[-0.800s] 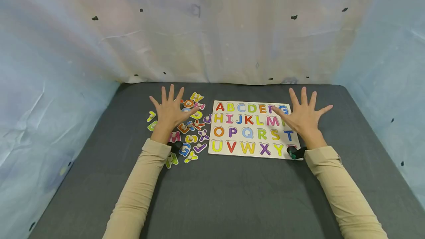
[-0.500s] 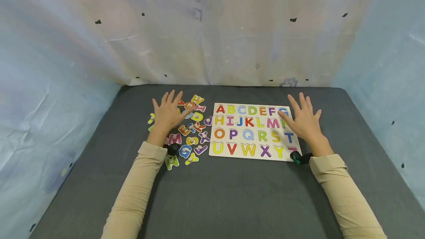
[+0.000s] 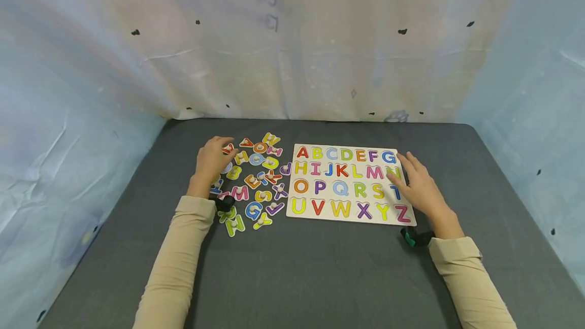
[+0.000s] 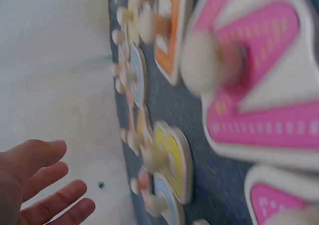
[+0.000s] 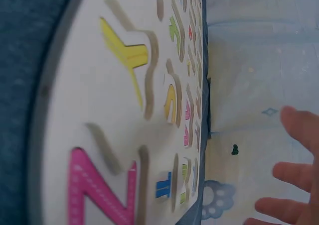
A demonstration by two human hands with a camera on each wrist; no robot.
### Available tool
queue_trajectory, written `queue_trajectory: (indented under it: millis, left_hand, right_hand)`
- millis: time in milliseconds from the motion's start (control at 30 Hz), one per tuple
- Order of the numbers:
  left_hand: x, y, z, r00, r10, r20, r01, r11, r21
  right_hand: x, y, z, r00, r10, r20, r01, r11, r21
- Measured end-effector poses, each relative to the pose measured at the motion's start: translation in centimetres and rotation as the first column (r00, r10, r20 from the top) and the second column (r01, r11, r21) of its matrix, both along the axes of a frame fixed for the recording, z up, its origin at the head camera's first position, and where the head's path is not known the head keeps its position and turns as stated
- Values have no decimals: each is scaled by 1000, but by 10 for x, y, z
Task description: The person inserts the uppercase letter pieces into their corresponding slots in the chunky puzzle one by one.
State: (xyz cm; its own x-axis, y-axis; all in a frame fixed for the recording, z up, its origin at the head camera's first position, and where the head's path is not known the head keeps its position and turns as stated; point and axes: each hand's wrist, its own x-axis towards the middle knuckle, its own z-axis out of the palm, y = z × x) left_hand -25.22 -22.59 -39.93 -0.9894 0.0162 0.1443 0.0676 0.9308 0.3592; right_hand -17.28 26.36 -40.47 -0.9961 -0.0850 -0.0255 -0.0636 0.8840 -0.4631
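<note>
My left hand [image 3: 210,159] hovers at the left side of a scatter of wooden letter pieces with knobs. Its fingers point towards a red letter piece [image 3: 228,149], partly hidden behind them. In the left wrist view the hand's fingers [image 4: 55,202] are loosely bent and hold nothing. A pink M piece [image 3: 239,193] lies near that wrist. The wooden alphabet board [image 3: 329,198], with coloured letter recesses from A to Z, lies flat on the right. Above its right edge is my right hand [image 3: 420,189], fingers relaxed and holding nothing; contact with the board cannot be made out.
Several pieces, such as a blue G [image 3: 253,210] and a purple P [image 3: 285,168], lie close to the board's left edge. A dark grey cloth [image 3: 320,273] covers the table. Pale curtains [image 3: 320,39] stand behind and at both sides.
Both hands were spread wide; their fingers have since drawn in and the hands have come lower. The left hand moved left, uncovering pieces; the right moved down along the board's edge.
</note>
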Motion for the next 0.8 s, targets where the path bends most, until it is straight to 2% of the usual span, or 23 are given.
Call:
queue_trajectory:
  millis: [167, 400, 633, 800]
  left_hand:
    - [-5, -13, -4, 997, 36, 63, -40, 997, 59]
    - [-13, -24, -7, 987, 90, 132, -102, 991, 87]
    - [-22, -28, -9, 976, 54, 210, -82, 988, 130]
    - [-27, -29, -11, 973, 35, 226, -68, 988, 136]
  right_hand:
    - [5, 1, -9, 998, 46, 50, -46, 999, 0]
    - [7, 1, -20, 987, 111, 120, -116, 993, 35]
    - [12, 5, -26, 972, 165, 164, -169, 985, 13]
    - [15, 7, -28, 966, 200, 165, -201, 980, -12]
